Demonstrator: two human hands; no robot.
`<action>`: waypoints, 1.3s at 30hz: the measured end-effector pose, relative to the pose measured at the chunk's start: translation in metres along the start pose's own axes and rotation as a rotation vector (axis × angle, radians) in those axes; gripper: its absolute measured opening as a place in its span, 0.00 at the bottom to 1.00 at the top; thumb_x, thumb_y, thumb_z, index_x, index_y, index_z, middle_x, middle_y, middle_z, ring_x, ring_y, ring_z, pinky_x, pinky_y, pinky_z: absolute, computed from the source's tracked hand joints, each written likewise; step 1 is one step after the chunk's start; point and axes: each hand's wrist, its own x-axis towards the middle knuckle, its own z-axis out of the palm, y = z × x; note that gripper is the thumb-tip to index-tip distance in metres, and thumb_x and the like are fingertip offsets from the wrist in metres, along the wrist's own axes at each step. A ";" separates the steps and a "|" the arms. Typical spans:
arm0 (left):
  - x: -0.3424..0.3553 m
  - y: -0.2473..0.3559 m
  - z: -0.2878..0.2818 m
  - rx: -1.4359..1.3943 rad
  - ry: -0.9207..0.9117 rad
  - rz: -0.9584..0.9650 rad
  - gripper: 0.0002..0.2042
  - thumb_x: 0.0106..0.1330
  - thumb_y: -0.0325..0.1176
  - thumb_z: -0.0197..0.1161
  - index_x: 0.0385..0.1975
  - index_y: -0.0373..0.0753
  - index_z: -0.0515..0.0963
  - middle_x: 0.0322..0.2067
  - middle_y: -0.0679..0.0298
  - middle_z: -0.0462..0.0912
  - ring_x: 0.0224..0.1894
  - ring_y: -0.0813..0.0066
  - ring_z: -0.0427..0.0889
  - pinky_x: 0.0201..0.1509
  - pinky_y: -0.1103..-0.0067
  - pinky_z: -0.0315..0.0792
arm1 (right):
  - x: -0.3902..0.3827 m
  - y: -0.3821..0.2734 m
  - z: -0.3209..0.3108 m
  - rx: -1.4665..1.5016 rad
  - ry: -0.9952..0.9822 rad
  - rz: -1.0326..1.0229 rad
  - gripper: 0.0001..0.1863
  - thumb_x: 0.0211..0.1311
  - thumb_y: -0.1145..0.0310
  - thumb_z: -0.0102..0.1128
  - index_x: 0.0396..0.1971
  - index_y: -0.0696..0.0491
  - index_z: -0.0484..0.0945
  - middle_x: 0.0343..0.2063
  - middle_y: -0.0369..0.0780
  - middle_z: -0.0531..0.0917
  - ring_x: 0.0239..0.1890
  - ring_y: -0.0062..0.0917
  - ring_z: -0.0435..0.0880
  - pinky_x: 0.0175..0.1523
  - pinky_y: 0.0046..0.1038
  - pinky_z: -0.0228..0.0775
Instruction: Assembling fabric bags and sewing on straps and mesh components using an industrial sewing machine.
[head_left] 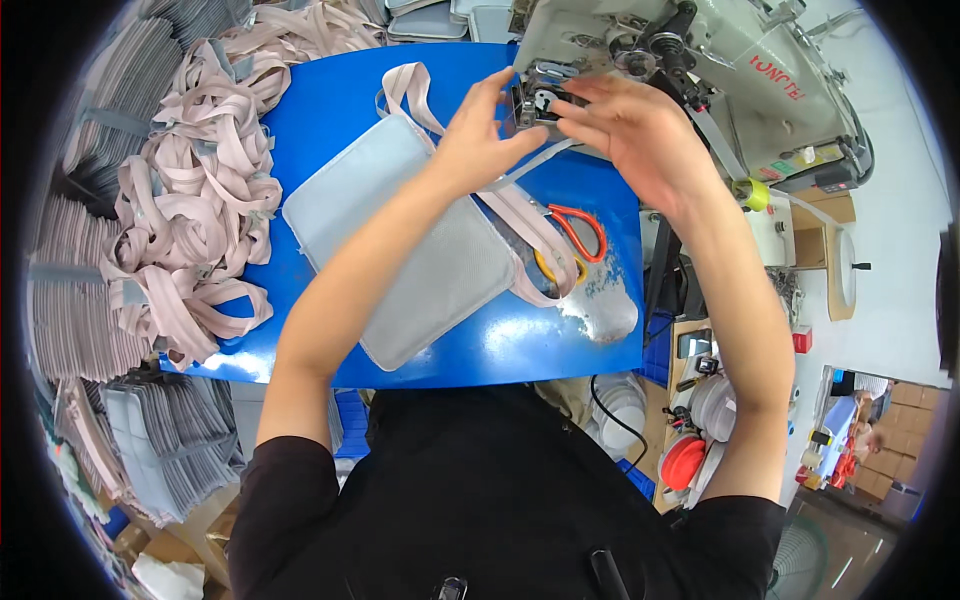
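Your gray cloth panel [440,275] lies flat on the blue table [320,95], its long way slanting from upper left to lower right under your left arm. It sits down and left of your fingers: your left hand [483,145] is spread wide, but I can't tell if your right hand [640,130], by the sewing machine [765,75], pinches anything.

Glossy tabletop [330,85] (patchily worn), matt cloth panel [440,275]
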 end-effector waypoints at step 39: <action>-0.121 0.157 0.009 0.058 0.135 0.525 0.40 0.58 0.37 0.78 0.71 0.34 0.68 0.76 0.42 0.59 0.78 0.44 0.60 0.80 0.56 0.55 | -0.087 -0.179 -0.061 -1.437 0.511 -0.702 0.23 0.74 0.52 0.60 0.58 0.53 0.80 0.37 0.47 0.88 0.41 0.39 0.87 0.49 0.35 0.77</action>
